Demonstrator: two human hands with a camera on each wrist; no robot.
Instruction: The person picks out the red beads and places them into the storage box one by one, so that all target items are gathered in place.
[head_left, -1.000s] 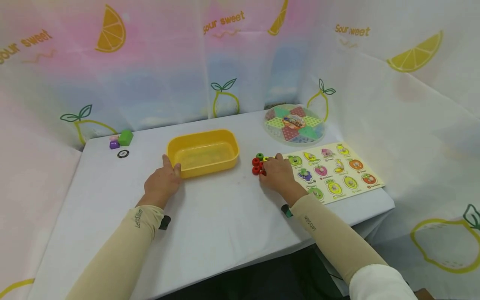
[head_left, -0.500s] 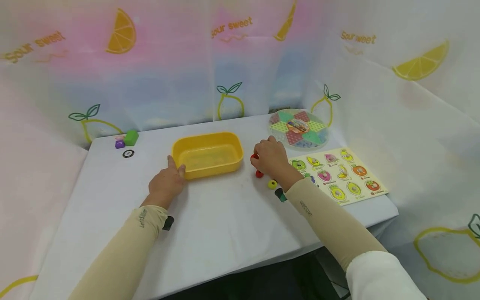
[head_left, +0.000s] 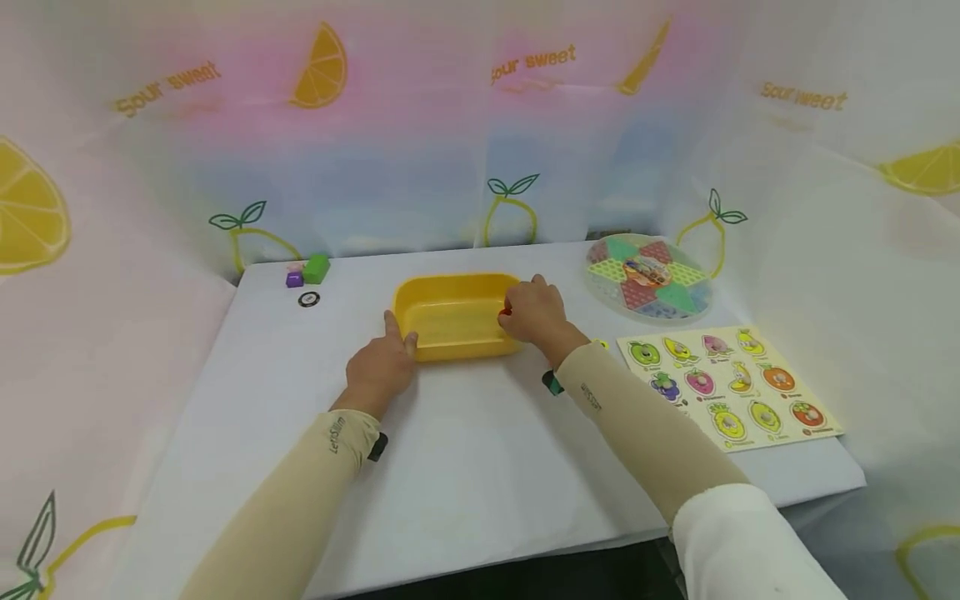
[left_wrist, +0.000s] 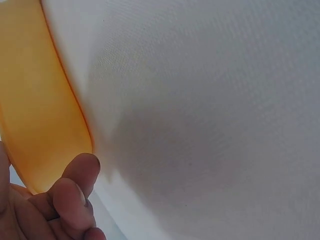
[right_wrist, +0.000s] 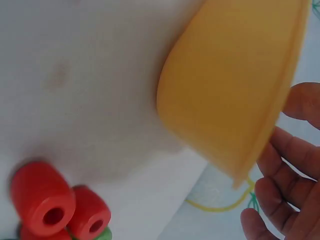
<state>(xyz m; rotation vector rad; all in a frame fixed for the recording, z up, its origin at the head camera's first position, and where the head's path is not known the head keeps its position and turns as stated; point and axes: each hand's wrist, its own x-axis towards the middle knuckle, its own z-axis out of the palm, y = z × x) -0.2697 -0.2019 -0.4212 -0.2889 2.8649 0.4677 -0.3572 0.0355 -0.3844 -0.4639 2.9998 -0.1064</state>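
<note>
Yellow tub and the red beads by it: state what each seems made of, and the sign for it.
Yellow tub: probably moulded plastic, smooth and slightly glossy; its thin wall lets light glow through in the right wrist view. Red beads: smooth, evenly coloured barrels with a bored hole; painted wood or plastic, the look leaves it open.

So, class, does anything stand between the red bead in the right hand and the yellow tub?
Nothing visible. The right hand holds the red bead over the yellow tub at its right end; the left hand touches only its outer left end.
</note>
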